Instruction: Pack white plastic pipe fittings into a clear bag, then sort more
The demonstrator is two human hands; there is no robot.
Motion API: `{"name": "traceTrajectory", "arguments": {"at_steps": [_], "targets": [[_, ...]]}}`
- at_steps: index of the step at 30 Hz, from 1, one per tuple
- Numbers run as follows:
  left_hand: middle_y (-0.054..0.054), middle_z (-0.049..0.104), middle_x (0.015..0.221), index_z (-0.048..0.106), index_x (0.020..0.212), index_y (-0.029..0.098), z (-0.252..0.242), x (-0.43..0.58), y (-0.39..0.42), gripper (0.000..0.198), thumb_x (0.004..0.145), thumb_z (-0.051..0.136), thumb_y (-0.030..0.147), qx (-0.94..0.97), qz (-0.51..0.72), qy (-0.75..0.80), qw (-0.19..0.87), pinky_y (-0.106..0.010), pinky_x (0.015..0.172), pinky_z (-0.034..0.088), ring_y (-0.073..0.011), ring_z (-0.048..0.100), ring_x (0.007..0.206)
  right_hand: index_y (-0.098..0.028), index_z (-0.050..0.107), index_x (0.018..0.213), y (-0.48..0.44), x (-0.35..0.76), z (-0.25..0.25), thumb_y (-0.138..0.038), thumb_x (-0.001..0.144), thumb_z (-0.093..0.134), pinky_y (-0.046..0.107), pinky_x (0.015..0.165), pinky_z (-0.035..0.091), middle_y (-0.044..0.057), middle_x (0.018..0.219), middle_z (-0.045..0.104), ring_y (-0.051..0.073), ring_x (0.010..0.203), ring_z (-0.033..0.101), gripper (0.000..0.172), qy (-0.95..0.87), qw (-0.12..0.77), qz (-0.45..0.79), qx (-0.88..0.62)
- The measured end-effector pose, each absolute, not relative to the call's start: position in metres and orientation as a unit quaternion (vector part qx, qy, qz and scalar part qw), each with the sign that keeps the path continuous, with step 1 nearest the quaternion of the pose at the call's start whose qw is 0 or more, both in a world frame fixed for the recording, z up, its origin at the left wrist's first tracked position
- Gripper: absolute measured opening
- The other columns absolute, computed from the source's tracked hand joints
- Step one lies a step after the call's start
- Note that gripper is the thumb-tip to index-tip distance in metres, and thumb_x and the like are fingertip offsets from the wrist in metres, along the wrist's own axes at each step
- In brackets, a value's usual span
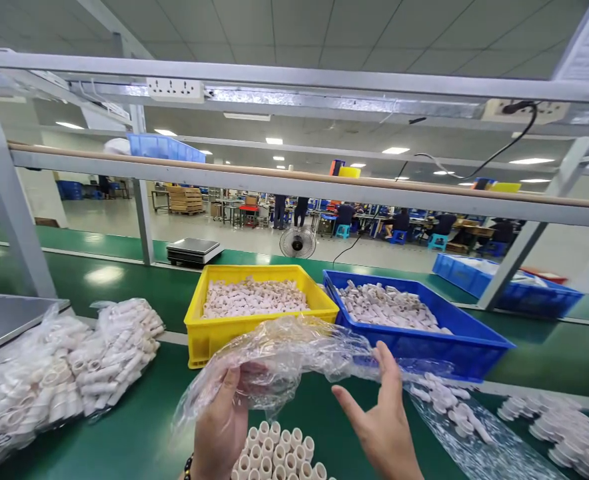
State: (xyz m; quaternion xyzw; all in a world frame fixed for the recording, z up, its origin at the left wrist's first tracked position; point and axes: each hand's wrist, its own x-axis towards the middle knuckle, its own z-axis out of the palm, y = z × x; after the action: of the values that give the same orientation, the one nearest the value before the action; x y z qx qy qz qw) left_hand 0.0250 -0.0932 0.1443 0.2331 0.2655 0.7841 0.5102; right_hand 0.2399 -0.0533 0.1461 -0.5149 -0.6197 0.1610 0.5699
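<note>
A clear, crumpled plastic bag (294,353) stretches across in front of me, above the green table. My left hand (223,417) grips its left part, thumb on top and the other fingers partly hidden behind the film. My right hand (384,413) is at the bag's right end, thumb and fingers spread apart; whether a fingertip touches the film I cannot tell. Below and between my hands, short white plastic tubes (279,453) stand upright, packed close together. The bag overlaps the front of a yellow bin (259,327) full of small whitish pieces.
A blue bin (424,343) of white pieces stands right of the yellow one. Filled bags of white fittings (114,360) lie at left, beside a scale (9,323). Loose white fittings (449,403) are at right. A metal frame (294,170) crosses above.
</note>
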Motion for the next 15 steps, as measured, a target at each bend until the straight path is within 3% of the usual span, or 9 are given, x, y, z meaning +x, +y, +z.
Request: {"name": "traceTrajectory", "arguments": {"at_steps": [2, 4, 6, 7, 11, 15], "targets": [[-0.004, 0.068, 0.078, 0.063, 0.086, 0.019, 0.144, 0.022, -0.090, 0.020, 0.073, 0.063, 0.033, 0.210, 0.774, 0.261, 0.536, -0.030, 0.059, 0.053, -0.0182, 0.062, 0.068, -0.024, 0.021, 0.137, -0.040, 0.247, 0.145, -0.048, 0.064, 0.069, 0.050, 0.097, 0.032, 0.012, 0.132, 0.040, 0.034, 0.121, 0.036, 0.091, -0.592, 0.538, 0.323, -0.507], [-0.002, 0.067, 0.075, 0.061, 0.086, 0.018, 0.145, 0.020, -0.088, 0.021, 0.071, 0.066, 0.032, 0.206, 0.762, 0.269, 0.551, -0.025, 0.049, 0.051, -0.0149, 0.060, 0.058, -0.023, 0.040, 0.127, -0.033, 0.251, 0.146, -0.049, 0.069, 0.064, 0.042, 0.085, 0.044, 0.011, 0.112, 0.057, 0.029, 0.102, 0.053, 0.069, -0.564, 0.519, 0.468, -0.441], [0.000, 0.065, 0.070, 0.061, 0.081, 0.017, 0.145, 0.017, -0.085, 0.021, 0.068, 0.069, 0.032, 0.213, 0.751, 0.285, 0.556, -0.021, 0.042, 0.046, -0.0115, 0.056, 0.051, -0.019, 0.061, 0.096, -0.033, 0.255, 0.147, -0.046, 0.070, 0.065, 0.032, 0.068, 0.048, 0.007, 0.081, 0.063, 0.022, 0.075, 0.059, 0.038, -0.542, 0.525, 0.533, -0.382], [0.001, 0.064, 0.068, 0.061, 0.080, 0.018, 0.145, 0.015, -0.084, 0.021, 0.066, 0.070, 0.031, 0.218, 0.744, 0.295, 0.559, -0.018, 0.039, 0.043, -0.0098, 0.055, 0.049, -0.017, 0.063, 0.080, -0.034, 0.257, 0.149, -0.043, 0.069, 0.067, 0.028, 0.061, 0.047, 0.005, 0.070, 0.060, 0.018, 0.065, 0.057, 0.028, -0.534, 0.536, 0.540, -0.368], [0.007, 0.055, 0.053, 0.063, 0.076, 0.018, 0.147, 0.001, -0.078, 0.020, 0.063, 0.073, 0.029, 0.236, 0.715, 0.346, 0.560, -0.010, 0.034, 0.033, -0.0031, 0.045, 0.042, -0.019, 0.061, 0.056, -0.041, 0.271, 0.155, -0.036, 0.067, 0.068, 0.028, 0.053, 0.044, 0.004, 0.059, 0.054, 0.017, 0.057, 0.051, 0.022, -0.500, 0.612, 0.530, -0.307], [0.005, 0.065, 0.074, 0.064, 0.078, 0.019, 0.151, -0.011, -0.072, 0.020, 0.062, 0.074, 0.025, 0.238, 0.733, 0.349, 0.533, -0.013, 0.060, 0.046, -0.0085, 0.056, 0.067, -0.021, 0.059, 0.044, -0.052, 0.284, 0.160, -0.042, 0.073, 0.057, 0.032, 0.052, 0.046, 0.008, 0.063, 0.056, 0.019, 0.059, 0.053, 0.036, -0.529, 0.635, 0.523, -0.207]]}}
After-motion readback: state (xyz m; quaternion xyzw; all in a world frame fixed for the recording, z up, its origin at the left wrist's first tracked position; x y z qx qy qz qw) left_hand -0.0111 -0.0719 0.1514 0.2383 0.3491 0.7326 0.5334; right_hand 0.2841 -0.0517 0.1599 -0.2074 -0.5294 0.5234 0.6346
